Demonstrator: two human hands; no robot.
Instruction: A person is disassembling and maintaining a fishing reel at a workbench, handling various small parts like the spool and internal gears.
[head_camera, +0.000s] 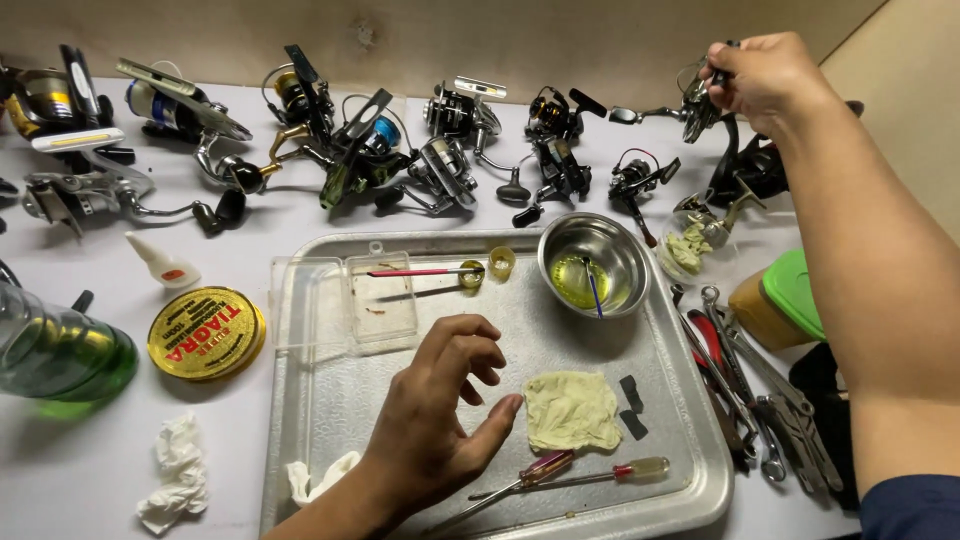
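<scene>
Over the metal tray (300, 400) on the white counter (80, 470), the left hand (440, 420) hovers with fingers curled and spread, thumb out, holding nothing; its thumb tip lies just beside a crumpled yellowish cloth (570, 410). Two screwdrivers (560, 475) lie near the tray's front edge, below the cloth. Farther back on the tray stand a clear plastic box (375, 295) with a red-handled brush (415, 272) across it, two small yellow caps (487, 268), and a steel bowl (595, 262) holding yellowish liquid and a blue stick.

At the far right corner, the right hand (765, 75) is closed around a fishing reel (697, 105), lifted above the counter near the wall. More reels (360, 150) lie in a row along the back. Wrenches and pliers (745, 385) rest right of the tray, and a round gold tin (207, 332) sits to its left.
</scene>
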